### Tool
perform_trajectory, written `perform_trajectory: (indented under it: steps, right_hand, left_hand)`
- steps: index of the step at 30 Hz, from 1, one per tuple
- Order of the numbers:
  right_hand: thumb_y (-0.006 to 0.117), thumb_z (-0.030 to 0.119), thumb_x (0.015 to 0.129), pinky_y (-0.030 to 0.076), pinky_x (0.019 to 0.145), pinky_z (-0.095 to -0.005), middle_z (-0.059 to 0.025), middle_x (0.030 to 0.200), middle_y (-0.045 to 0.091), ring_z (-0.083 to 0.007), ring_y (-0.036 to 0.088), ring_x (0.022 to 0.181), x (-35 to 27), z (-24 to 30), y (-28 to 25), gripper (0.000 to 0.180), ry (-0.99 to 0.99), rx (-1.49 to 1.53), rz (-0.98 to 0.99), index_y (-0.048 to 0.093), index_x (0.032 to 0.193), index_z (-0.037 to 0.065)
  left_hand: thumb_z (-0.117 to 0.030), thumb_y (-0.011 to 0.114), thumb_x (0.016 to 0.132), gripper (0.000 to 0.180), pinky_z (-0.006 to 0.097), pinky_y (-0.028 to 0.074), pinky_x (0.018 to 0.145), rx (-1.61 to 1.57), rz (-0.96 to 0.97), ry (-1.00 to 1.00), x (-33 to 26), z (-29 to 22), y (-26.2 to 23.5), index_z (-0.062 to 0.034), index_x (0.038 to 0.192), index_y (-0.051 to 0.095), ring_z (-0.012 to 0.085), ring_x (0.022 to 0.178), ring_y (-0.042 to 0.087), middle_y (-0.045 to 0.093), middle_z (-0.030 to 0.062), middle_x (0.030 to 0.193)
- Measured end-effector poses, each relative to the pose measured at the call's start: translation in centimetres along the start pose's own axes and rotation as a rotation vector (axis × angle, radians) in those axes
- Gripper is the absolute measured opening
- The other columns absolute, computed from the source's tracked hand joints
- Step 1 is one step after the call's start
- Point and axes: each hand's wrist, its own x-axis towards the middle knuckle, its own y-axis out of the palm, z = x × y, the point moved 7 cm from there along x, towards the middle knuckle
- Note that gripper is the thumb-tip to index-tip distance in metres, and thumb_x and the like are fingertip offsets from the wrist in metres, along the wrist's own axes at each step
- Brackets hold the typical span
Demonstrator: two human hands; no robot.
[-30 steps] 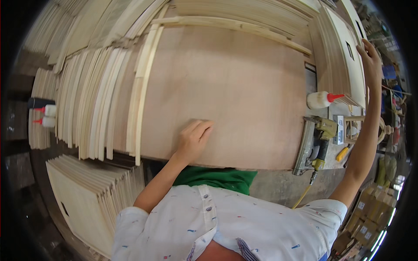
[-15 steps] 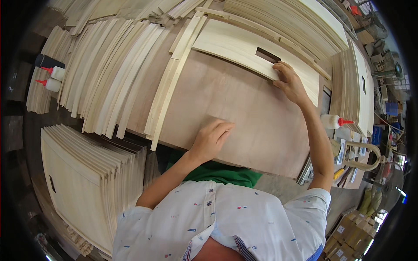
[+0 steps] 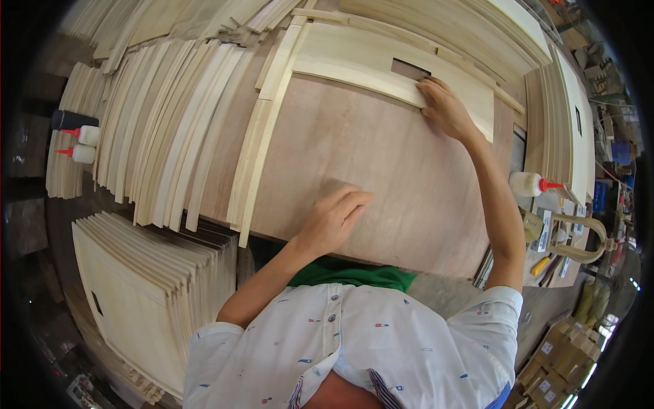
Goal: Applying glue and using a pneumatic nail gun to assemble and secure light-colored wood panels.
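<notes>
A pale wooden board [image 3: 340, 60] with a rectangular slot [image 3: 411, 67] lies along the far side of a brown plywood work surface [image 3: 381, 157]. It sits inside wooden strips [image 3: 268, 129] fixed at the left and far sides. My right hand [image 3: 446, 109] grips the board's near edge beside the slot, fingers on top and thumb low at the edge. Over the near part of the plywood, my left hand [image 3: 332, 219] is loosely closed, its fingers together and pointing right. Nothing shows in it; its palm side is hidden.
Several long wooden strips [image 3: 163, 123] are stacked at the left, near two red-tipped glue bottles [image 3: 85, 144]. Slotted panels [image 3: 136, 286] stand at lower left. More panels [image 3: 569, 123] and another glue bottle [image 3: 528, 184] are at the right. Stacked boards [image 3: 436, 31] lie beyond the far strip.
The whole view has shifted slightly. My right hand keeps its grip on the board beside the slot, and my left hand stays over the plywood.
</notes>
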Motion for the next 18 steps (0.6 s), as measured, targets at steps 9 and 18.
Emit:
perform_trajectory:
  steps: [9, 18]
  right_hand:
    - [0.075, 0.023, 0.076, 0.033, 0.110, -0.0395, -0.0243, 0.141, 0.043, -0.0368, 0.037, 0.134, -7.5, -4.9, -2.1, 0.069, 0.320, -0.108, -0.426, 0.047, 0.134, -0.002]
    - [0.076, 0.021, 0.076, 0.041, 0.101, -0.0428, -0.0272, 0.123, 0.057, -0.0406, 0.051, 0.118, -13.2, -9.0, -3.5, 0.061, 0.664, -0.034, -0.587, 0.052, 0.124, -0.009]
  left_hand:
    - [-0.009, 0.067, 0.082, 0.038, 0.041, 0.043, 0.099, 0.500, -0.175, 0.053, 11.1, 5.5, -5.0, -0.0037, 0.119, 0.062, 0.0348, 0.116, 0.054, 0.061, 0.0165, 0.122]
    - [-0.020, 0.069, 0.081, 0.037, 0.044, 0.042, 0.101, 0.732, -0.159, 0.238, 18.1, 8.3, -4.4, -0.0025, 0.113, 0.065, 0.0360, 0.120, 0.052, 0.060, 0.0179, 0.124]
